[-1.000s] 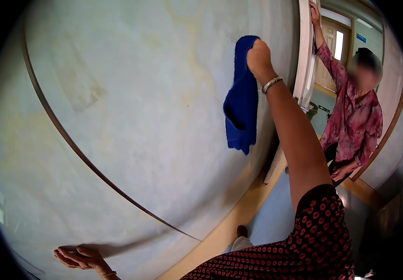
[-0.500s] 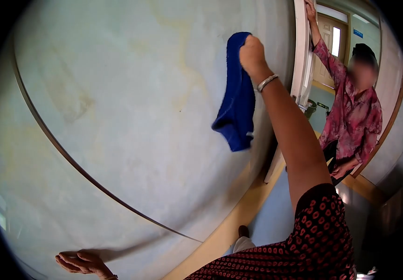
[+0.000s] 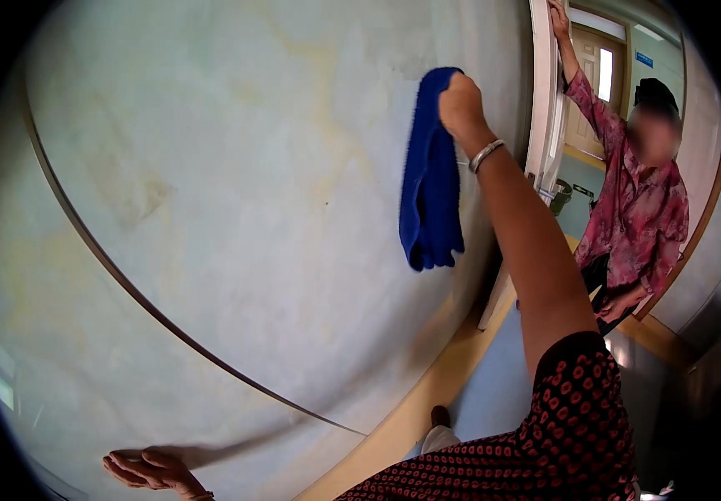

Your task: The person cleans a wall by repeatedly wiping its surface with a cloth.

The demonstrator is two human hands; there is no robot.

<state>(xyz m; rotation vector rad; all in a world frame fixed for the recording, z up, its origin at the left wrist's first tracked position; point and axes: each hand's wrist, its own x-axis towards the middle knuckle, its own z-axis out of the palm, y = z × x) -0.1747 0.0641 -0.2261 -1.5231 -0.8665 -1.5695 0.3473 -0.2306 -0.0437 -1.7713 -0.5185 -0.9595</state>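
Note:
High against the pale wall (image 3: pixel 235 242), my right hand (image 3: pixel 462 107) is closed around the top of a blue cloth (image 3: pixel 431 179). The cloth hangs down in folds from the fist, its lower end loose. A metal bangle (image 3: pixel 486 156) circles the right wrist. Low at the left, my left hand (image 3: pixel 150 471) has its fingers stretched out close by the wall and holds nothing. Whether its palm touches the surface I cannot tell. Yellowish stains (image 3: pixel 319 58) mark the wall around the cloth.
A dark strip (image 3: pixel 143 299) curves across the wall. To the right, a person in a pink patterned shirt (image 3: pixel 632 217) stands by the doorway, one hand (image 3: pixel 559 21) raised on the white door frame (image 3: pixel 542 92). Blue floor (image 3: pixel 481 380) shows below, with a yellow band along the wall's base.
The blue cloth has swung, and its lower end now hangs straighter and narrower. My right hand sits slightly lower and farther right in view. My left hand stays almost where it was.

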